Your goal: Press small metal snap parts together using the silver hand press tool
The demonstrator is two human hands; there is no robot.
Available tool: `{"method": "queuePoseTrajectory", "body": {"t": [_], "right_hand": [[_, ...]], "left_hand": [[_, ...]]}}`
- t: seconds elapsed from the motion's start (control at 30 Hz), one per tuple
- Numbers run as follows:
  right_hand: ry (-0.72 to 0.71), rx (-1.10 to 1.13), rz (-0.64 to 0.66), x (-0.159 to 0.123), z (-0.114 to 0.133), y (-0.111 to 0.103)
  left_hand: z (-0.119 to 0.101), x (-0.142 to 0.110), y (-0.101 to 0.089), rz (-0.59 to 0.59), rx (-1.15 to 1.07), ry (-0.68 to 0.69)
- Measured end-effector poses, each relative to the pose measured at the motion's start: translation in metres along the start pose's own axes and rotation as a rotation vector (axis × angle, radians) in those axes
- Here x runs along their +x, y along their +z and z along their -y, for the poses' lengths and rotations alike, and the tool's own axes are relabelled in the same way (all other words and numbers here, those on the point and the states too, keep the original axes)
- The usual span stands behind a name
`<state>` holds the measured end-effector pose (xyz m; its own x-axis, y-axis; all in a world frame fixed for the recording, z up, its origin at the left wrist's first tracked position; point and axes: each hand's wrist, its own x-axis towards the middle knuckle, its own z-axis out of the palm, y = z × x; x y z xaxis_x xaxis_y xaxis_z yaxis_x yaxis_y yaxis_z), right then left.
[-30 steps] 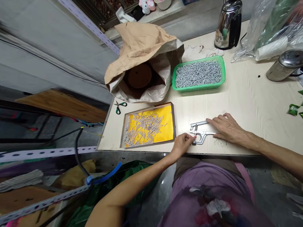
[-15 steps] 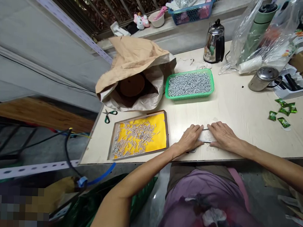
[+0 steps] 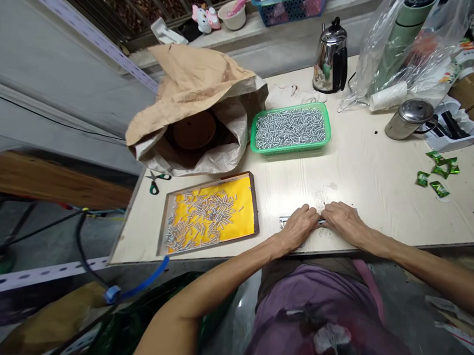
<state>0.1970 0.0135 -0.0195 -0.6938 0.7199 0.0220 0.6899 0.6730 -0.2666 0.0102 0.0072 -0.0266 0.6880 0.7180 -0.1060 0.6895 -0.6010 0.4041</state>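
pliers point(image 3: 283, 222): on the worktop point(image 3: 361, 187), handles point(image 3: 321, 221) now nearly together, spread apart 0.5 s ago; the squeeze looks well along.
left hand point(image 3: 300, 226): closed over the pliers' middle.
right hand point(image 3: 345, 223): gripping the handle ends.
tray point(image 3: 255, 209): left of both hands, holding loose metal pieces point(image 3: 216, 207).
green basket point(image 3: 296, 148): behind.
in the way: 2 hands hide most of the pliers.

Peripheral items
On my feed I observe a stainless-steel kettle point(image 3: 323, 57) upright, a lidded metal mug point(image 3: 400, 125) to its right, green foil packets point(image 3: 439, 188) nearer, green-handled scissors point(image 3: 154, 188) well left.
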Motion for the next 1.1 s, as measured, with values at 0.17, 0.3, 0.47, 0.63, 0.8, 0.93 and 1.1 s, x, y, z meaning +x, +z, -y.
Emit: {"method": "queuePoseTrajectory", "body": {"t": [0.17,0.3,0.47,0.63,0.8,0.93,1.1], "right_hand": [[0.003,0.023,0.043,0.001,-0.004,-0.003],[-0.079,0.097,0.096,0.009,-0.024,-0.02],[-0.079,0.114,0.078,0.029,-0.049,-0.022],[-0.033,-0.063,-0.004,0.06,-0.046,-0.021],[-0.154,-0.143,0.026,0.074,-0.001,-0.026],[-0.546,-0.044,0.207,0.07,0.044,-0.016],[-0.681,-0.137,0.197,0.074,0.056,-0.002]], "left_hand": [[0.001,0.001,0.0,0.003,-0.008,-0.025],[-0.001,-0.001,0.004,-0.117,0.001,-0.129],[-0.021,-0.016,0.036,-0.251,-0.004,-0.086],[-0.04,-0.027,0.053,-0.23,-0.106,-0.01],[-0.043,-0.028,0.043,-0.234,-0.127,0.005],[-0.049,-0.052,0.034,-0.23,-0.101,0.252],[-0.024,-0.114,0.01,-0.417,0.041,0.216]]}}
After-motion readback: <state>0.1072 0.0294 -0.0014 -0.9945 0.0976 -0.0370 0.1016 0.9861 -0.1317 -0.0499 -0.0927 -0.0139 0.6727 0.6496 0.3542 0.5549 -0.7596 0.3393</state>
